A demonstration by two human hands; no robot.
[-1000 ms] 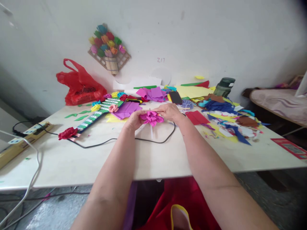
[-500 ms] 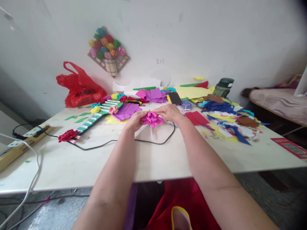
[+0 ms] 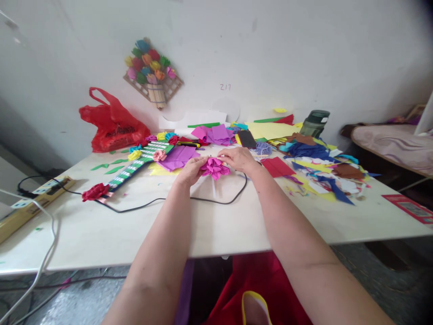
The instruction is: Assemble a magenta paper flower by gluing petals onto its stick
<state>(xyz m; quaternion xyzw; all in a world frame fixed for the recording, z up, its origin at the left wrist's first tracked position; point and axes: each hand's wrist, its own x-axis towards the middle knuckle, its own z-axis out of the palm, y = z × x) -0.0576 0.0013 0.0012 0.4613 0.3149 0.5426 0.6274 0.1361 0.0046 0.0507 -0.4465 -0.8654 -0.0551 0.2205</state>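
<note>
Between my two hands is a magenta paper flower (image 3: 214,169) with ruffled petals, held above the white table (image 3: 230,230). My left hand (image 3: 193,170) is closed on its left side. At the upper right edge, the bent fingers of my right hand (image 3: 238,159) pinch the petals. A thin white strip hangs below the flower. To the left lies a green and white striped panel (image 3: 139,163) trimmed with paper flowers, including a dark red one (image 3: 95,192). Purple paper sheets (image 3: 178,157) lie between that panel and my left hand.
A black cable (image 3: 158,199) crosses the table in front of the flower. Mixed paper scraps (image 3: 314,158) heap at the right, beside red paper squares (image 3: 278,167). At the back stand a red plastic bag (image 3: 115,126) and a green bottle (image 3: 315,123). A power strip (image 3: 40,198) lies at left.
The fingers of my right hand have lifted and curled slightly at the flower's upper edge. My left hand and the flower have barely shifted.
</note>
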